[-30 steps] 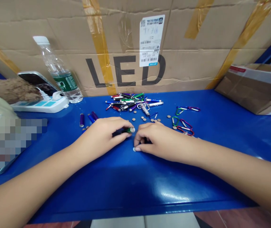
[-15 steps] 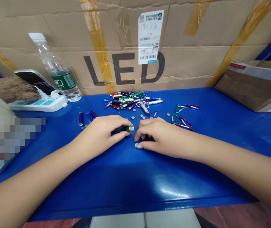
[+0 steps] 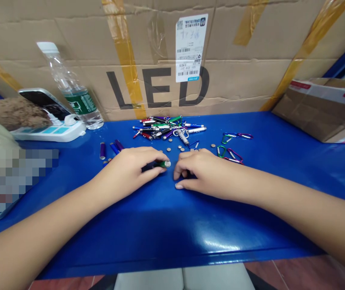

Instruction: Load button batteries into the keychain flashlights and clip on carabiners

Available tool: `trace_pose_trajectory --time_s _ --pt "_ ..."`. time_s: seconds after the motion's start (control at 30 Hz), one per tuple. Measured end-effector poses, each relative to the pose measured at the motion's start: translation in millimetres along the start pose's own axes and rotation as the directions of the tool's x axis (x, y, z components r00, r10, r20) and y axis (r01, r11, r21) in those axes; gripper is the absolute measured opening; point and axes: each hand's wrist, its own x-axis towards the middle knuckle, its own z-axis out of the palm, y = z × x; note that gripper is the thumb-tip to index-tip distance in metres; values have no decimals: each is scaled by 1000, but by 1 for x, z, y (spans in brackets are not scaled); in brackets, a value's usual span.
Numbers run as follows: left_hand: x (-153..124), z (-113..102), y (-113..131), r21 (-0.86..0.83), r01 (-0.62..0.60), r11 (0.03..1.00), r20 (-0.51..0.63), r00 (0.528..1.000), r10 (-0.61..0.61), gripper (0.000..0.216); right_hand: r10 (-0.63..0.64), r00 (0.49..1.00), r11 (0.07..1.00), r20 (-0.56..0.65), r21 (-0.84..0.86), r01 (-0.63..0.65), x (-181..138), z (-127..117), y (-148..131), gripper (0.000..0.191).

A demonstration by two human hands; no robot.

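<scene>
My left hand pinches a small green metal tube between thumb and fingers, with a silver round end facing right. Just across a narrow gap, my right hand hovers with thumb and forefinger apart; nothing shows between them. Behind the hands lie several coin-like button cells. A purple tube and a blue tube are beyond my left hand. Farther back is a heap of small keychain flashlights in mixed colours.
Several coloured carabiners lie beyond my right wrist on the blue table. At the back left stand a water bottle, a power strip and a phone. Cardboard walls the rear; an open carton sits right.
My right hand has shifted slightly right, away from the green tube. The small pale disc at its thumb tip is no longer visible. My left hand holds the tube in the same place.
</scene>
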Motion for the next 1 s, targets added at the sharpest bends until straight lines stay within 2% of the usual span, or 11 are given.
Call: trace_pose_trajectory --time_s 0.17,0.37,0.57,0.9,1.0 --pt "-1 0 -1 7 0 1000 2 1000 0 19 24 999 994 -27 -108 -26 -3 -3 1 7" --pt "0 0 0 21 -1 1000 12 1000 1 19 38 999 995 23 -95 -36 -4 -4 4 11" --pt "0 -1 2 21 -18 1000 9 1000 17 19 55 998 986 -31 -156 -59 -4 -3 9 5" --pt "0 -1 2 23 18 1000 46 999 -19 21 121 992 977 33 -182 -113 -5 -6 3 13" --pt "0 -2 2 13 17 1000 61 998 -18 23 85 996 980 23 -180 -80 -6 -5 5 15"
